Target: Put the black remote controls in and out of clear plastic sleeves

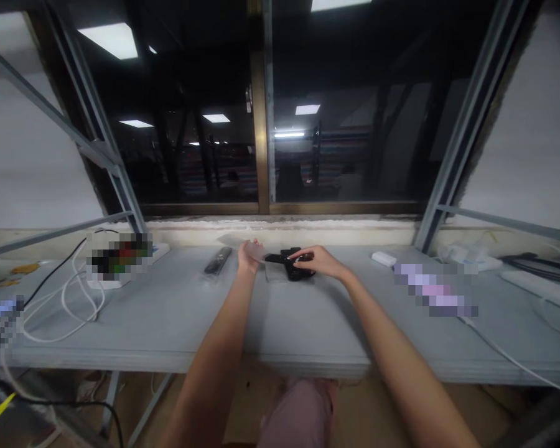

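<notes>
My left hand (pixel 249 256) is closed on a thin, translucent plastic bag (pixel 231 239), which sticks out to the left past the fingers. Over a small group of black objects (pixel 295 272) my right hand (pixel 321 261) bends down, its fingers closed on a slim black item (pixel 275 257) that looks like a remote control. The item's left end points at the plastic in my left hand. Blur and my fingers hide its details. To the left of my left hand, a dark remote control (pixel 218 260) lies in a clear bag on the grey table (pixel 177 323).
Pixelated items (pixel 121 255) and looped white cables (pixel 65 305) lie at the left. At the right are a pixelated purple object (pixel 434 289) with a cord, a small white block (pixel 382 259) and a white power strip (pixel 541 289). Metal frame posts (pixel 466 130) flank the window.
</notes>
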Demonstrator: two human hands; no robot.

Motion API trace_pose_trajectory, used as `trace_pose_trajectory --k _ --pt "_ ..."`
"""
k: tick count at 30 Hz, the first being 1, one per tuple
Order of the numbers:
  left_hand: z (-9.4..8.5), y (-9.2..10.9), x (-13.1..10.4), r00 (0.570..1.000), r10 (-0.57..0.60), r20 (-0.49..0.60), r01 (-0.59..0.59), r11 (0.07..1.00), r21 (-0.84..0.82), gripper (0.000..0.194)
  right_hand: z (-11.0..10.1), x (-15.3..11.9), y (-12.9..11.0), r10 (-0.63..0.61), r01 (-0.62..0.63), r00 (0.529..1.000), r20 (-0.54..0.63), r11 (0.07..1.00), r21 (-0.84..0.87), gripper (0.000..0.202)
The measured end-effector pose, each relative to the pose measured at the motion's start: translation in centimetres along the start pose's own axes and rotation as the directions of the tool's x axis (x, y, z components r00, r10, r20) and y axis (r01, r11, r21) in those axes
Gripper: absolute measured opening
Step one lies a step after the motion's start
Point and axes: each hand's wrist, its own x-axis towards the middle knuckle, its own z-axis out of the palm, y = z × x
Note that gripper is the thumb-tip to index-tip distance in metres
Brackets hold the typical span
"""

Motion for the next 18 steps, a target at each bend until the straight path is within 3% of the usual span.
trace_pose_trajectory --k 4,8,11,13,15,18 --pt "1.5 -1.1 -1.3 0.998 -0.048 0.029 0.047 0.998 0.040 0.017 1.3 0.5 0.4 -0.106 0.100 0.990 -0.097 0.993 -0.065 0.035" --pt "2.6 -1.8 -2.3 0.994 -0.057 0.090 0.055 0.998 0.023 0.018 2.7 1.2 0.8 -0.294 0.266 0.927 -0.232 0.953 -0.143 0.040" --pt "2.7 -2.2 -2.6 0.990 -0.080 0.115 0.077 0.997 0.031 0.021 3.7 1.4 1.1 -0.228 0.215 0.918 -0.324 0.974 -0.077 0.057" --pt "2.6 -2.2 -2.5 0.990 -0.110 0.093 0.106 0.993 0.042 0.027 4.2 1.2 1.0 -0.176 0.189 0.957 -0.230 0.981 0.039 0.069" --pt "2.3 -2.0 -2.2 0.992 -0.120 0.049 0.118 0.992 0.039 0.033 4.4 1.0 0.9 -0.217 0.219 0.976 -0.030 0.959 0.178 0.083" --pt "1.7 -1.4 -1.7 0.994 -0.113 -0.008 0.113 0.993 0.025 0.037 4.3 0.9 1.0 -0.313 0.239 0.933 0.178 0.908 0.344 0.094"
